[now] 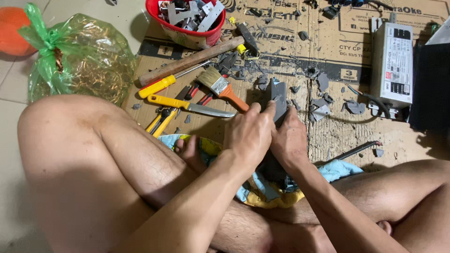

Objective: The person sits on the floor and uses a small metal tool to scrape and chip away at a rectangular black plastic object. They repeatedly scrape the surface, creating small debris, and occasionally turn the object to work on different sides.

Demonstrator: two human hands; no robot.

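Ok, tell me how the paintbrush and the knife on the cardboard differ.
The paintbrush has an orange handle and a pale bristle head; the knife has a yellow handle and a bare metal blade. The paintbrush is short and broad at its head; the knife is longer and slim, tapering to a point. The paintbrush's handle points toward the hands, the knife's points away to the left. Both lie flat on the cardboard, untouched by either hand.

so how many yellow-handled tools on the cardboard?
3: yellow-handled screwdriver below the wooden hammer handle, yellow-handled knife under it, yellow-gripped pliers by the knee. More may hide behind the legs.
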